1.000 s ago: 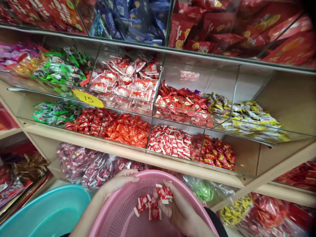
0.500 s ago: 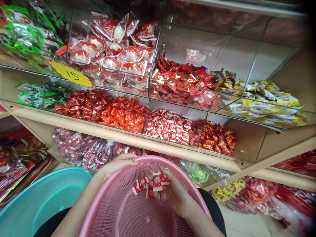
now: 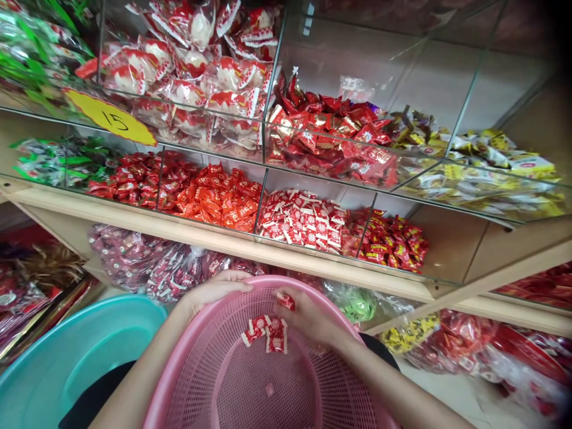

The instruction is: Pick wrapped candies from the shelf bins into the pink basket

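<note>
My left hand (image 3: 223,288) is closed over the far left rim of a pink plastic basket (image 3: 174,351) with mesh walls. Inside the basket, my right hand (image 3: 310,316) has its fingers curled around a red wrapped candy (image 3: 286,301). Just left of those fingertips are a few red-and-white wrapped candies (image 3: 276,335); whether they touch the fingers, hang in the air or rest on the mesh I cannot tell. The mesh floor (image 3: 268,369) of the basket shows below them.
Beyond the basket, matching red-and-white candies (image 3: 308,220) fill a glass-fronted shelf bin. Orange-red candies (image 3: 223,199) lie in the bin to its left. A yellow price tag (image 3: 111,119) reads 15. A teal tub (image 3: 89,339) stands at left, bagged sweets (image 3: 129,253) under the shelf.
My right hand has turned and drawn up toward the right rim. Some of the candies it held now show apart from the palm, lower left. My left hand keeps its hold.
</note>
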The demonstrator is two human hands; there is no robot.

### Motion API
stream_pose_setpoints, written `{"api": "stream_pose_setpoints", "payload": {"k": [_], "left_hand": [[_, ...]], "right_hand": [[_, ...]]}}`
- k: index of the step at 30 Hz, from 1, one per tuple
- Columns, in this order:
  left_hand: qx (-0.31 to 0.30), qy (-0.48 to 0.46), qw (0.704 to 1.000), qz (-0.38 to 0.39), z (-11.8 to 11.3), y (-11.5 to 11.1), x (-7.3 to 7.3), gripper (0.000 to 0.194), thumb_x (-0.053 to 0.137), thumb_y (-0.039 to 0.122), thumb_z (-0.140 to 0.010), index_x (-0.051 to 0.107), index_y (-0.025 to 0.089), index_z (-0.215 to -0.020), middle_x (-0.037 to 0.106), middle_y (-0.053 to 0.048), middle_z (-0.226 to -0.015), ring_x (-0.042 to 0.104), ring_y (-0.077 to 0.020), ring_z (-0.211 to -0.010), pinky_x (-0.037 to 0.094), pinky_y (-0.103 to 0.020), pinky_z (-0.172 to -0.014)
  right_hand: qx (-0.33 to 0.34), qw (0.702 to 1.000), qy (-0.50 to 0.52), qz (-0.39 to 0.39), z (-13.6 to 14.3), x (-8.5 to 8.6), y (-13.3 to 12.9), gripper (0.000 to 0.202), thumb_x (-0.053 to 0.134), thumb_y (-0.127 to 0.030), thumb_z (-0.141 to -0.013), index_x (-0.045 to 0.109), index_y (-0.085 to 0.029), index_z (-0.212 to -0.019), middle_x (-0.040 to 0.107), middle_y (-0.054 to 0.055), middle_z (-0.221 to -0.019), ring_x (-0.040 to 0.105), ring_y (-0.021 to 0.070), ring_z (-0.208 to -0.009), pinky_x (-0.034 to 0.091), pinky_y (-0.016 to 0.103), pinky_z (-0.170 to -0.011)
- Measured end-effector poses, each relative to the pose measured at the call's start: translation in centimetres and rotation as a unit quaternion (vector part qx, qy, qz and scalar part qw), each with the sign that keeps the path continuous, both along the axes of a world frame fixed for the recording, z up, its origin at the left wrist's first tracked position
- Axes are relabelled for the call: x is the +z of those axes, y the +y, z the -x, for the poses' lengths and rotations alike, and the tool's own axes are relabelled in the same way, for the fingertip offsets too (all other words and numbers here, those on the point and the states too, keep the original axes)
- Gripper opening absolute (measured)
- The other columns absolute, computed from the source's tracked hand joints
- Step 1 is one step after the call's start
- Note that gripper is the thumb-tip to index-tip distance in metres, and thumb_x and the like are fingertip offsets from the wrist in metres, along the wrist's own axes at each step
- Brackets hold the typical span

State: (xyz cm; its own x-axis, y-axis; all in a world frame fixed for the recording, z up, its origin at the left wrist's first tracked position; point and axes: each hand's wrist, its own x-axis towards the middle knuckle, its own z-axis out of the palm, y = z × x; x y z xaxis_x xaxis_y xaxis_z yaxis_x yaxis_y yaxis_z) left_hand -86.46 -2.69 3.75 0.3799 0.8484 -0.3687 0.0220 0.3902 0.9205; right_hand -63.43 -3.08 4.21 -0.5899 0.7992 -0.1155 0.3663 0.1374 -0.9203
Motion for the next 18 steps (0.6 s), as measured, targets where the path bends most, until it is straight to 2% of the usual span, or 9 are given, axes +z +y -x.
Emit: {"api": "stream_pose_setpoints", "payload": {"k": [1, 3, 5, 7, 13, 18], "left_hand": [[0.002, 0.001, 1.000, -0.003, 0.0, 0.0, 0.0, 0.037, 0.067, 0.030, -0.067, 0.065, 0.020, -0.102, 0.068, -0.001, -0.086, 0.060, -0.0153, -0.075, 0.045, -0.028, -0.072], [0.006, 0.009, 1.000, -0.011, -0.1, 0.1, 0.0, 0.035, 0.067, 0.030, -0.067, 0.066, 0.019, -0.100, 0.068, -0.001, -0.085, 0.060, -0.0150, -0.074, 0.044, -0.027, -0.071], [0.011, 0.021, 1.000, -0.016, -0.1, 0.1, 0.0, 0.034, 0.067, 0.029, -0.066, 0.066, 0.019, -0.098, 0.068, -0.001, -0.084, 0.060, -0.0148, -0.075, 0.043, -0.026, -0.070], [0.019, 0.029, 0.999, -0.015, -0.1, 0.1, 0.1, 0.033, 0.068, 0.028, -0.064, 0.067, 0.018, -0.096, 0.068, -0.001, -0.084, 0.059, -0.0143, -0.075, 0.042, -0.026, -0.071], [0.016, 0.027, 0.999, -0.009, -0.1, 0.1, 0.1, 0.029, 0.068, 0.029, -0.065, 0.067, 0.018, -0.091, 0.067, 0.000, -0.082, 0.059, -0.0124, -0.071, 0.042, -0.024, -0.067], [0.010, 0.007, 1.000, -0.001, -0.3, 0.1, 0.1, 0.027, 0.068, 0.028, -0.065, 0.067, 0.018, -0.090, 0.068, 0.000, -0.082, 0.059, -0.0127, -0.070, 0.042, -0.025, -0.068]], "right_hand": [[0.037, 0.993, -0.064, -0.089, 0.1, -0.5, 0.2, 0.021, 0.052, -0.017, -0.078, 0.056, -0.019, -0.098, 0.059, 0.005, -0.100, 0.053, 0.0181, -0.092, 0.042, 0.033, -0.083], [0.120, 0.949, -0.179, -0.230, 0.3, -1.5, 0.3, 0.026, 0.048, -0.010, -0.078, 0.055, -0.018, -0.101, 0.058, 0.007, -0.105, 0.052, 0.0208, -0.098, 0.041, 0.035, -0.085], [0.192, 0.890, -0.247, -0.331, 0.7, -2.5, 0.1, 0.025, 0.044, -0.008, -0.080, 0.055, -0.016, -0.102, 0.058, 0.008, -0.104, 0.052, 0.0216, -0.098, 0.041, 0.035, -0.084], [0.228, 0.848, -0.269, -0.395, 1.1, -3.2, 0.0, 0.022, 0.040, -0.008, -0.084, 0.055, -0.016, -0.099, 0.059, 0.008, -0.098, 0.053, 0.0202, -0.094, 0.042, 0.033, -0.082], [0.232, 0.804, -0.280, -0.470, 2.2, -4.2, 0.2, 0.020, 0.041, -0.010, -0.088, 0.054, -0.016, -0.102, 0.057, 0.007, -0.100, 0.051, 0.0194, -0.097, 0.042, 0.030, -0.082], [0.206, 0.808, -0.310, -0.456, 2.5, -4.2, -0.1, 0.018, 0.046, -0.014, -0.086, 0.054, -0.019, -0.102, 0.055, 0.005, -0.096, 0.051, 0.0186, -0.092, 0.044, 0.031, -0.079]]}}
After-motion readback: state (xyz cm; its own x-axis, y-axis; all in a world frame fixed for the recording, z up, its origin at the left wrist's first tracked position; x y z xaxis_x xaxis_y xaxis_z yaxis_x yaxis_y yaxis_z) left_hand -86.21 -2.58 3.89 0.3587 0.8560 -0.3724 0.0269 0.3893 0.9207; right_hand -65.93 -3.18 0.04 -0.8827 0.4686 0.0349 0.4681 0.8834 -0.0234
